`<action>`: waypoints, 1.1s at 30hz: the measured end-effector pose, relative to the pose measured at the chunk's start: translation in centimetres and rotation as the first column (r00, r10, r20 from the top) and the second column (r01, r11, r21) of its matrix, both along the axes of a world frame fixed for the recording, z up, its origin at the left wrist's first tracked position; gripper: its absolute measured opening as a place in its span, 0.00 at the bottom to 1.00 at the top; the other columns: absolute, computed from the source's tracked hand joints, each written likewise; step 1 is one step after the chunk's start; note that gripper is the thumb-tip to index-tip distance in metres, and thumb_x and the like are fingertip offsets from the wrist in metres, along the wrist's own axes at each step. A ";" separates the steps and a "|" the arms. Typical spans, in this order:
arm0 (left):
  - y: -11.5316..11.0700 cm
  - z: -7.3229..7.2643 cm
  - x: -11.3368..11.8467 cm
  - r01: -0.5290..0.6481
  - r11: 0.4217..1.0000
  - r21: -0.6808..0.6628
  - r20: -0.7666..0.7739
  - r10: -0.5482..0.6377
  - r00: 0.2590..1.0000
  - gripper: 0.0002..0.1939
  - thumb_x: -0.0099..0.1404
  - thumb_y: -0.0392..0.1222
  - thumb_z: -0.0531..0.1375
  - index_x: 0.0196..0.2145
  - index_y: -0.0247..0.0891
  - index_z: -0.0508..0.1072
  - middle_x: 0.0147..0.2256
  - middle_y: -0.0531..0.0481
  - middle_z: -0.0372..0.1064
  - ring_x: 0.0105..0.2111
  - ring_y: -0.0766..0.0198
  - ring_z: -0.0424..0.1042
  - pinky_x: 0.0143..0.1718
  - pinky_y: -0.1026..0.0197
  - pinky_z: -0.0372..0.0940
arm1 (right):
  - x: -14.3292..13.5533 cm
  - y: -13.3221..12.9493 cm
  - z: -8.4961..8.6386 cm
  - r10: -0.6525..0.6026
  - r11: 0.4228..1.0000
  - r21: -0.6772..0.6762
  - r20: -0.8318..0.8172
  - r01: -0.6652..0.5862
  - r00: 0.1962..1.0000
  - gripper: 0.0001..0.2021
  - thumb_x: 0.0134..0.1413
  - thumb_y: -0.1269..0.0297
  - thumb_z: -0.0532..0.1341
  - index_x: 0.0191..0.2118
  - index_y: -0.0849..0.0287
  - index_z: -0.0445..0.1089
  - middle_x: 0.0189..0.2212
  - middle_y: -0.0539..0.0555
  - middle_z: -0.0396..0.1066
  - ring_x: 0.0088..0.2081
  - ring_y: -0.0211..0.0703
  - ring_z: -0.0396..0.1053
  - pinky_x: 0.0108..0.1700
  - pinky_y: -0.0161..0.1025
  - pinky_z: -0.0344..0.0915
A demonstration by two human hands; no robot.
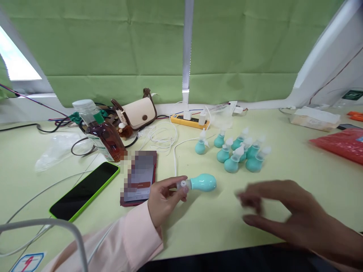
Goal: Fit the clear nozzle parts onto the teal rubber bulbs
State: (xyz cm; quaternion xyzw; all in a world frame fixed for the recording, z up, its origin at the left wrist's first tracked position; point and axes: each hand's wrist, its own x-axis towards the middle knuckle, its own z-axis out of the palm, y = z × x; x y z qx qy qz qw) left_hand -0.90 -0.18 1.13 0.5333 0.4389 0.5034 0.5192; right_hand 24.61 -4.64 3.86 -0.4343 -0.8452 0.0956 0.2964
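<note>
My left hand (167,198) pinches a turquoise nasal aspirator (203,183) by its clear plastic end, and the rubber bulb points right, lying sideways just over the table. My right hand (272,211), blurred by motion, is to the right of that bulb and apart from it. Its thumb and forefinger are spread, with nothing visible between them. Beyond the hands stand several more aspirators (231,164) in a loose group, turquoise bulbs down and clear tips up. One aspirator (200,146) stands a little to the left of the group.
A phone in a green case (85,190) and a phone in a red case (138,177) lie at left. Behind them are a brown bottle (103,138), a cream bag (138,113) and a yellow power strip (190,121) with white cables. A red package (340,145) sits far right.
</note>
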 end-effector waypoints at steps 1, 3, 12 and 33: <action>0.0 0.1 0.0 0.019 1.000 -0.019 0.012 -0.018 1.000 0.14 0.50 0.38 0.61 0.36 0.29 0.70 0.21 0.50 0.66 0.19 0.69 0.65 0.23 0.63 0.65 | -1.3 1.5 0.5 0.052 0.999 0.005 -0.010 -0.051 0.999 0.28 0.38 0.61 0.63 0.49 0.50 0.58 0.38 0.52 0.68 0.34 0.40 0.68 0.35 0.35 0.66; -0.1 0.2 0.0 0.064 0.997 -0.034 0.033 -0.063 0.997 0.15 0.50 0.38 0.60 0.37 0.30 0.68 0.20 0.51 0.66 0.19 0.68 0.65 0.23 0.63 0.65 | -3.6 4.1 0.9 0.161 0.986 -0.051 0.004 -0.161 0.987 0.36 0.37 0.57 0.63 0.55 0.51 0.49 0.48 0.55 0.60 0.44 0.46 0.63 0.36 0.36 0.66; -0.2 0.1 0.0 0.136 0.988 -0.067 0.079 -0.131 0.988 0.11 0.50 0.38 0.60 0.32 0.33 0.65 0.18 0.54 0.65 0.16 0.70 0.64 0.18 0.67 0.62 | -6.4 6.6 -2.1 0.166 0.920 -0.314 -0.226 -0.233 0.960 0.20 0.38 0.57 0.62 0.41 0.57 0.67 0.28 0.52 0.70 0.28 0.41 0.66 0.26 0.34 0.63; 0.9 0.1 -0.3 0.035 0.986 -0.161 0.105 -0.018 0.994 0.15 0.43 0.40 0.65 0.29 0.30 0.70 0.17 0.54 0.62 0.15 0.75 0.57 0.15 0.70 0.53 | -5.1 9.3 5.7 0.008 0.993 0.115 0.273 -0.041 0.962 0.24 0.47 0.53 0.54 0.51 0.55 0.56 0.50 0.56 0.58 0.50 0.53 0.55 0.48 0.48 0.54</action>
